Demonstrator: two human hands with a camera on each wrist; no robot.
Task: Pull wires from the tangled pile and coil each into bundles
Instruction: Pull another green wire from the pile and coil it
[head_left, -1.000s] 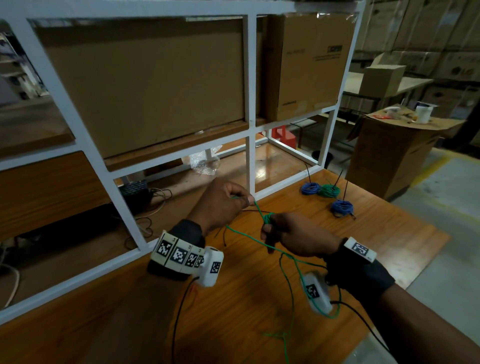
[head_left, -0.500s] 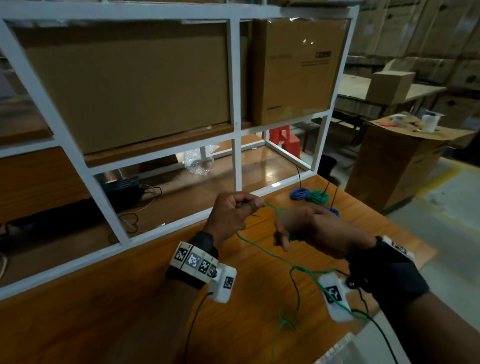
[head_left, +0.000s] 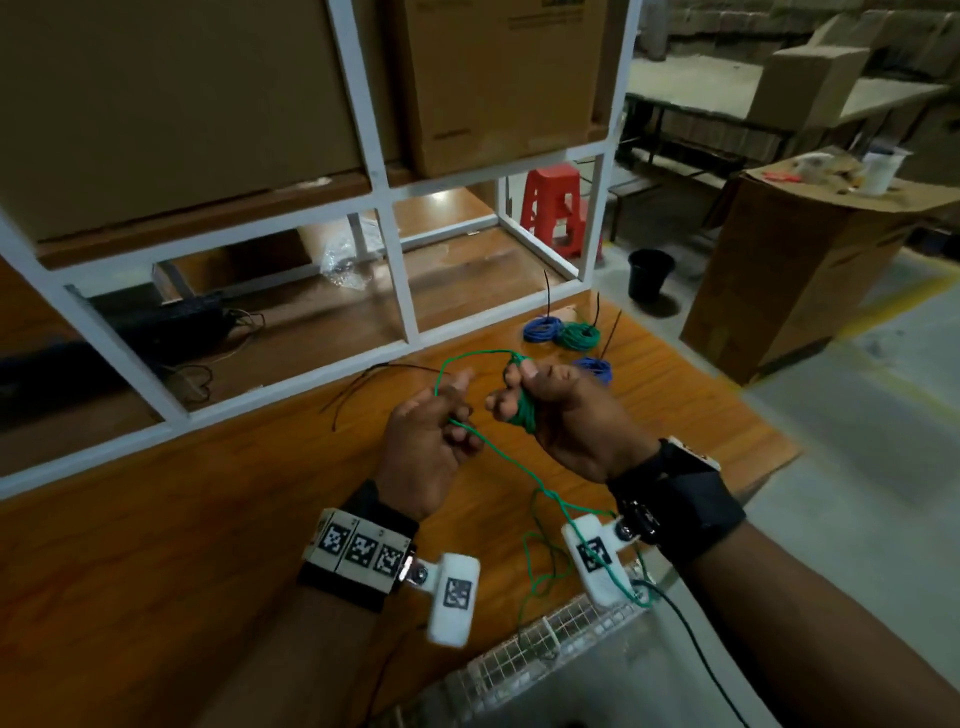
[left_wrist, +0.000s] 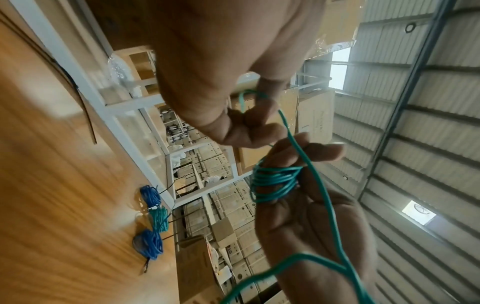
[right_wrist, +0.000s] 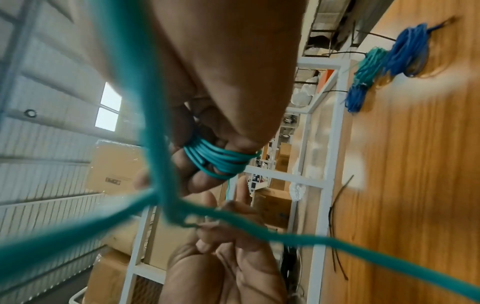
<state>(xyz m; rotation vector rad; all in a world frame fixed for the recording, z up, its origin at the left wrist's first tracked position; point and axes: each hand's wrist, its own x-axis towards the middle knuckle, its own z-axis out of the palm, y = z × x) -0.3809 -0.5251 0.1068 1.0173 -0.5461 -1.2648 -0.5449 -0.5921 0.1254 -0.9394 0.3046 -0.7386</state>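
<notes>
Green wire (head_left: 524, 410) is wound round the right hand (head_left: 561, 410) fingers; the left hand (head_left: 426, 441) pinches the feed. Loops may be slipped off if tension is lost; the trailing kink low in the frame may be snagged.

The "LG" logo shows on stacked cardboard boxes (left_wrist: 233, 255) at six o'clock in the left wrist view.

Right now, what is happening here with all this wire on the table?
A person is coiling a green wire by hand above a wooden table. The right hand carries the growing coil, wound round its fingers. The left hand pinches the loose length and feeds it across. The rest of the wire trails down toward a mesh basket at the table's edge. Three finished bundles, two blue and one green, lie further back.
</notes>
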